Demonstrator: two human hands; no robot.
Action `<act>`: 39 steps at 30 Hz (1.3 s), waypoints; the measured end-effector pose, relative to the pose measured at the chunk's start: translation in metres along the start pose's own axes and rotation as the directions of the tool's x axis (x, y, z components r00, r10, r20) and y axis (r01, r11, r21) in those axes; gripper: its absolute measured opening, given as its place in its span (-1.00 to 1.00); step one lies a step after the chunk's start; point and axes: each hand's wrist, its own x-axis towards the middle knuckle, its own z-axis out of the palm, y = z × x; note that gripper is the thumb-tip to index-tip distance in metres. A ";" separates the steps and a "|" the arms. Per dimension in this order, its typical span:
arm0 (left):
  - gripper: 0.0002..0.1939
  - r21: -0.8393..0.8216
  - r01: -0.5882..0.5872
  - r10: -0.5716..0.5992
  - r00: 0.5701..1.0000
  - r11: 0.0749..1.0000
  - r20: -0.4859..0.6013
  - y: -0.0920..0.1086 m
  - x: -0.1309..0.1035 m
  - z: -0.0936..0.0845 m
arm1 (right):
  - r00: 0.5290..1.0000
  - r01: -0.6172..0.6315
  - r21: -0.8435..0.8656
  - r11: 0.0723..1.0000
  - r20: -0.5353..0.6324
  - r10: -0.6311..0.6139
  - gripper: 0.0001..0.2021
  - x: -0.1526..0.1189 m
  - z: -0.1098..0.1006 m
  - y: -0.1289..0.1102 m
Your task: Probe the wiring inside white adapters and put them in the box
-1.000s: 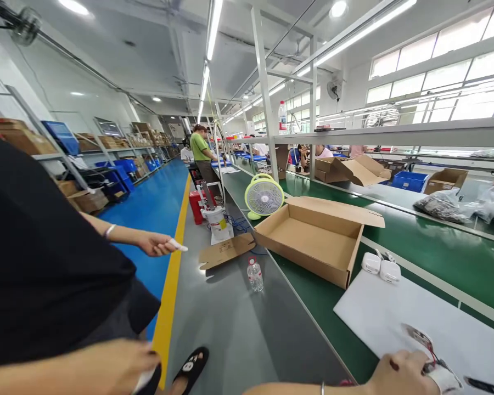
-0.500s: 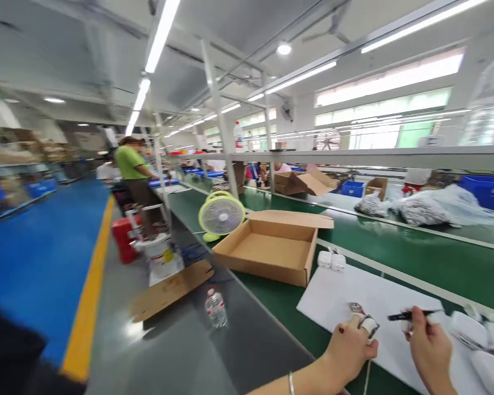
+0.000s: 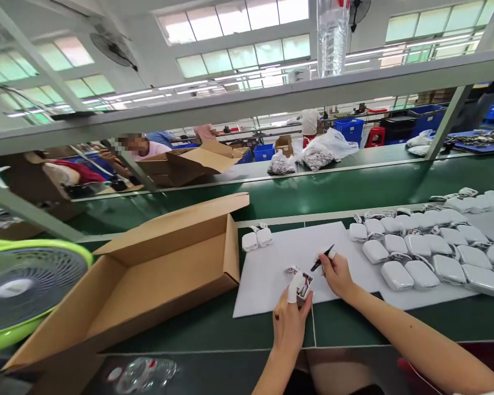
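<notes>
Left hand (image 3: 288, 315): I've got the open white case (image 3: 307, 286) gripped at its fingertips, wires showing, over the near edge of the white sheet (image 3: 257, 280). Right hand (image 3: 336, 274): pinching the black pointed tool (image 3: 321, 260), tip near the case's far side.

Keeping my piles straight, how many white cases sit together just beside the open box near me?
2: one case by the box's right wall, the other immediately right of it. None seems hidden.
</notes>
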 end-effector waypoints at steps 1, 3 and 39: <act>-0.59 -0.019 -0.021 0.020 0.999 1.000 -0.044 -0.001 -0.001 0.000 | 1.000 0.013 -0.009 1.000 -0.013 -0.013 -0.60 -0.001 0.000 0.000; -0.60 -0.034 -0.047 0.044 0.995 0.998 -0.089 -0.002 -0.001 0.001 | 0.999 0.033 -0.029 0.999 -0.042 -0.035 -0.61 -0.002 -0.001 -0.001; -0.34 -0.056 0.043 -0.046 0.997 0.998 -0.058 0.000 0.002 -0.003 | 0.974 0.225 -0.342 0.912 0.050 -0.222 -0.71 0.000 0.025 -0.031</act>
